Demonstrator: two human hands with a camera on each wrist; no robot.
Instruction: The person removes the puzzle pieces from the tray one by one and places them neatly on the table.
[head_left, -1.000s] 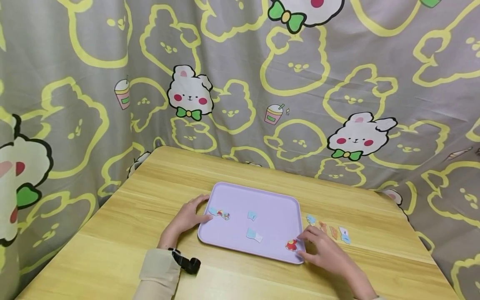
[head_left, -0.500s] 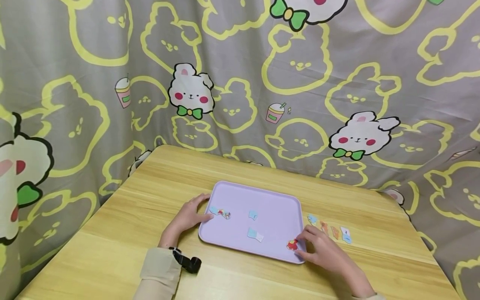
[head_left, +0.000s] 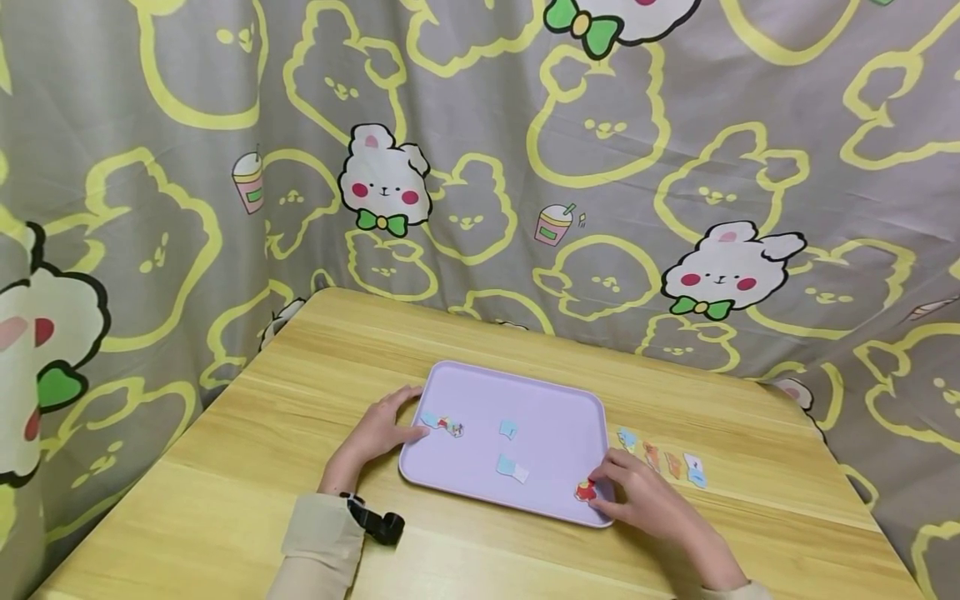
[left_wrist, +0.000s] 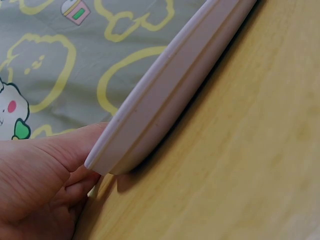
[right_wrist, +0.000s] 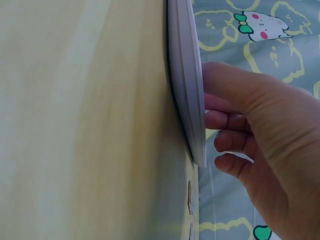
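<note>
A lilac tray [head_left: 480, 383] lies on the wooden table, seen edge-on in both wrist views. My left hand [head_left: 380, 430] grips its left rim, thumb over the edge and fingers outside, as the left wrist view [left_wrist: 45, 175] also shows. At the tray's front right corner, my right hand [head_left: 647, 493] holds a small red printed puzzle piece [head_left: 585, 491] between thumb and index finger. The right wrist view hides that piece behind the rim. Blue and red joined pieces [head_left: 443, 424] lie by my left thumb. A light blue piece [head_left: 507, 429] and a blue-and-white pair [head_left: 512, 468] sit mid-tray.
Right of the tray, several loose pieces lie in a row on the table: a blue one [head_left: 627, 438], orange ones [head_left: 673, 464] and a white-and-blue one [head_left: 695, 471]. A patterned grey curtain [head_left: 480, 275] hangs around the table's far and side edges.
The whole scene shifts slightly in the head view as the camera moves. Both hands and the pieces keep their places on the tray.
</note>
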